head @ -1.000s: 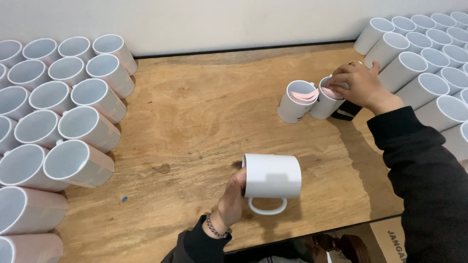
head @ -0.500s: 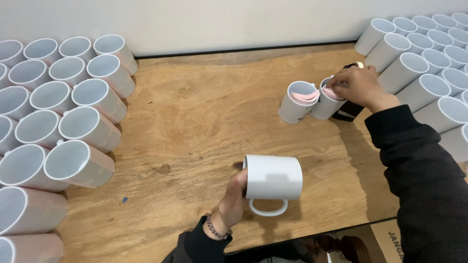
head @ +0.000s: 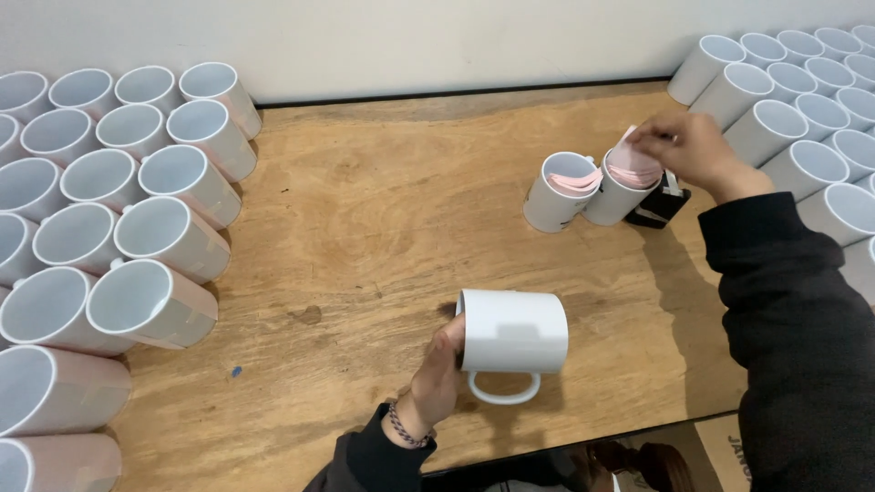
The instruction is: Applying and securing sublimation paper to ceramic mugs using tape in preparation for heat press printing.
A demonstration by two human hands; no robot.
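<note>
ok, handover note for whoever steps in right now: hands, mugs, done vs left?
Left hand: grips a white mug by its mouth, mug on its side above the table, handle toward the person.
Right hand: pinching pink sheets at the top of the right one of two upright mugs; both of these contain pink sheets. A black object sits beside them.
Done: left stack of mugs lying on their sides, some showing a pinkish wrap.
Left: held mug is bare; right stack looks plain white.
</note>
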